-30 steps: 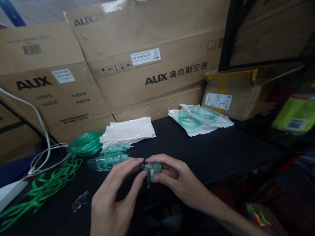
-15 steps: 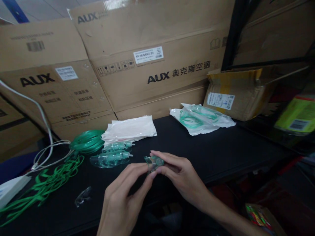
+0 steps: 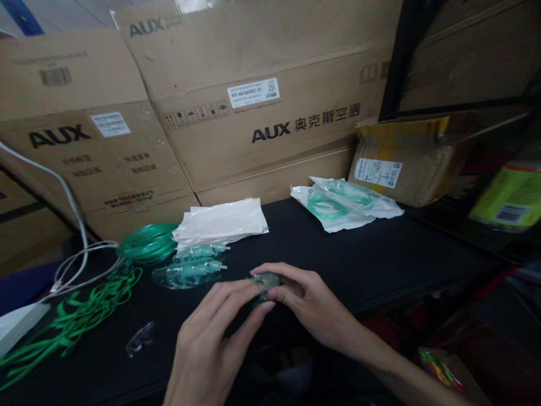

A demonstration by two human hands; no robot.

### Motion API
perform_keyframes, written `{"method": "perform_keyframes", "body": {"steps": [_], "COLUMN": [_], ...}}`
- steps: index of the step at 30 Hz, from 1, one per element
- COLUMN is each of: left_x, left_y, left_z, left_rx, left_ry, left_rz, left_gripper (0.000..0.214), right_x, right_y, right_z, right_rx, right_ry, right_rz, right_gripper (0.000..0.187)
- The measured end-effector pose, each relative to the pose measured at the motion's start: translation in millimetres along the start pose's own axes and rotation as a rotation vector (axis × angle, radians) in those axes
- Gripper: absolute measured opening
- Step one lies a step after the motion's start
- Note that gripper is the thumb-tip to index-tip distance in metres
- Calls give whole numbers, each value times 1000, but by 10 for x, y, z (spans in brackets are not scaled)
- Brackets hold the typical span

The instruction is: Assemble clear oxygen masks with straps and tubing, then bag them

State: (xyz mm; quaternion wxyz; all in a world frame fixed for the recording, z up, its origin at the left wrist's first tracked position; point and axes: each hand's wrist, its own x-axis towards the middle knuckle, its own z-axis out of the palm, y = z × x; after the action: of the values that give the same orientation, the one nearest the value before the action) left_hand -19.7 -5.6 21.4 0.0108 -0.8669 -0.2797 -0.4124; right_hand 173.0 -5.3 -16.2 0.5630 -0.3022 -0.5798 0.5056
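Both my hands meet over the near edge of a black table (image 3: 380, 265). My right hand (image 3: 308, 307) pinches a small clear green-tinted plastic part (image 3: 264, 280) between thumb and fingers. My left hand (image 3: 211, 344) has its fingertips closed on the same part from the left. Just beyond lie clear plastic masks (image 3: 190, 269) with green fittings. A stack of white flat bags (image 3: 222, 221) sits behind them.
A green tubing coil (image 3: 147, 242) and green straps (image 3: 80, 318) lie at left, beside white cables (image 3: 76, 259). A clear scrap (image 3: 141, 338) lies near the table edge. Packed bags with green tubing (image 3: 342, 203) sit back right. Large AUX cartons (image 3: 253, 101) wall the back; a smaller taped box (image 3: 406, 160) stands at right.
My hands stayed together on the small part and shifted slightly, turning it between the fingers. Nothing on the table moved.
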Motion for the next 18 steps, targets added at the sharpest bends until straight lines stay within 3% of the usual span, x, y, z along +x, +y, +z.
{"method": "perform_keyframes", "body": {"steps": [6,13,18], "left_x": [-36,-31,-60], "left_y": [-36,-8,-45], "left_z": [-4,23,-75], "left_rx": [65,93,172], "left_ry": [183,149,140], "left_rz": [-108,1,33], "left_gripper": [21,14,13], "right_x": [1,-76,-102], "right_y": [-78,-59,-103], "right_z": [-19,2,-29], "right_rx": [20,138,127], "right_ry": [-101,-174,-242], "right_rz": [-18,34,-53], "right_gripper": [27,33,47]}}
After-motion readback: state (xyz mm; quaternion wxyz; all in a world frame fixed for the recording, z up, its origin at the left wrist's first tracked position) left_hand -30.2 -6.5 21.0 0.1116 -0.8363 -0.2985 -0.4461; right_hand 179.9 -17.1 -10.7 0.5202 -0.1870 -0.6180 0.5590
